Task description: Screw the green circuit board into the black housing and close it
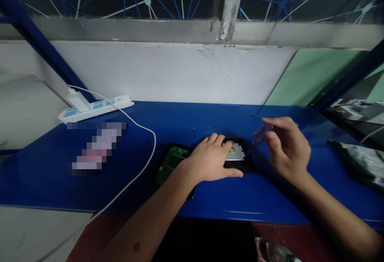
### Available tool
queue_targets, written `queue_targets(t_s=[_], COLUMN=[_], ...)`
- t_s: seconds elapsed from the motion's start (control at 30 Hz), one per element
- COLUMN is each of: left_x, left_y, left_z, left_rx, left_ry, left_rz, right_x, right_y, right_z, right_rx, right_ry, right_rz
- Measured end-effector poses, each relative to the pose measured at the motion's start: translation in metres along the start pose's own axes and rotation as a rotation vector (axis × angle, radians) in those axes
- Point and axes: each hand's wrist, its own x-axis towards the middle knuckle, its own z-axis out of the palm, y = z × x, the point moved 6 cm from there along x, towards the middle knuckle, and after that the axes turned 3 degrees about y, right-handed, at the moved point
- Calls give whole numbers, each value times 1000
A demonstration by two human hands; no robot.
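Note:
A black rectangular device case (246,167) with a silver metal plate (237,152) inside lies on the blue table. My left hand (210,156) holds it down, with the fingers over its left and far side and the thumb along the near edge. To the right of the case, my right hand (289,148) pinches a slim screwdriver-like tool with a clear, pinkish handle (264,134). The tool slants down toward the plate's right end; blur hides its tip. Partly under my left forearm lies a black-framed piece with a green circuit board (174,160).
Several tiny screws (204,121) lie beyond my left hand, and a thin metal shaft (256,116) beyond my right. A white power strip (99,108) stands back left, its cable (155,138) crossing the table. At right lies a silvery bag (364,160).

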Motion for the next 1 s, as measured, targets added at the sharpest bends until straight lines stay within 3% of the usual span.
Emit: queue_targets(t_s=[0.37,0.83,1.0], left_x=[0,0,0], left_y=[1,1,1], left_z=[-1,0,-1], left_rx=[-5,0,-6], left_ry=[-12,-42,-33], left_rz=[-5,-14,-11], right_x=[-1,0,-1], right_y=[-5,-4,-4], right_z=[2,-1,-2], right_rx=[18,-24,-20], right_ry=[-29,69,31], right_rz=[103,43,53])
